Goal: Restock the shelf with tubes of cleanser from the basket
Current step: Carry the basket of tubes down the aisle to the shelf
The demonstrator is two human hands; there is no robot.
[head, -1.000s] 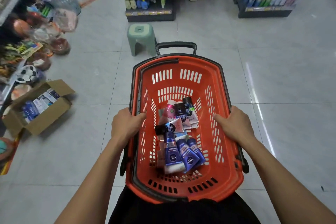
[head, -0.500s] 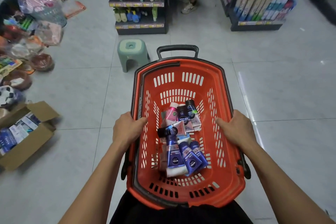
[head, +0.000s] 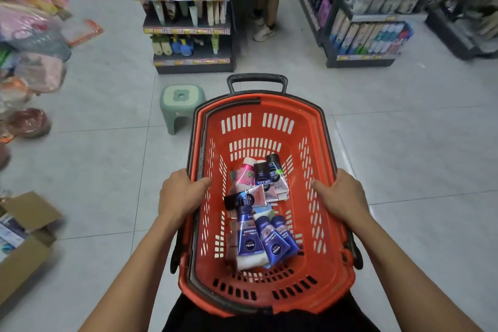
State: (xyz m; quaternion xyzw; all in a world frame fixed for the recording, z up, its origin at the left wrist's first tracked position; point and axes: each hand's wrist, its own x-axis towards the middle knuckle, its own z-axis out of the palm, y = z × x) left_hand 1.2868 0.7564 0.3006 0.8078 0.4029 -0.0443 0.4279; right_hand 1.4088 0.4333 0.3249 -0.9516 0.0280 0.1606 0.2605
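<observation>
I carry an orange shopping basket (head: pixel 269 296) in front of my body. My left hand (head: pixel 180 194) grips its left rim and my right hand (head: pixel 342 197) grips its right rim. Several cleanser tubes lie jumbled on the basket floor: blue tubes (head: pixel 269 240) nearest me, a black-capped tube (head: pixel 242 198) across the middle, a pink tube (head: pixel 244 174) and dark tubes (head: pixel 268 171) farther away. A dark shelf unit (head: pixel 188 24) with hanging goods stands straight ahead. Another shelf (head: pixel 369 35) with boxed products stands ahead to the right.
A green plastic stool (head: pixel 181 102) sits on the tiled floor just left of the basket's far end. An open cardboard box (head: pixel 24 240) lies at lower left. Bagged goods (head: pixel 32 43) crowd the left edge. A person's legs (head: pixel 265 16) stand in the aisle between the shelves.
I have walked forward with the basket. The shelves and stool have come nearer, and the cardboard box has slid back to my left. Both hands keep the same hold on the rim.
</observation>
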